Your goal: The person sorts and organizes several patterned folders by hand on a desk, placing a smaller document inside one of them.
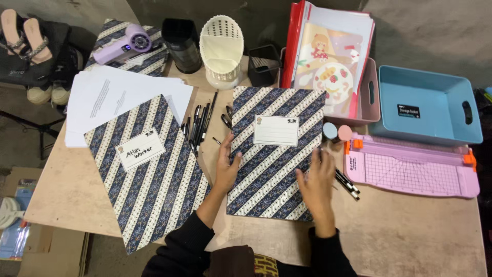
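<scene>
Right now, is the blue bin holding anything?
No. The blue bin shows only its bare floor and a small dark label inside.

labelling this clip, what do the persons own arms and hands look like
Both arms wear long black sleeves that end at the wrists. The left hand and right hand are bare: no gloves, and no rings or watch that I can make out. The fingernails look short and unpainted, though the picture is too small to be sure.

Left hand (pixel 227 166) flat, fingers (pixel 229 141) extended, right hand (pixel 316 180) palm down (fingers spread), dark sleeves
</scene>
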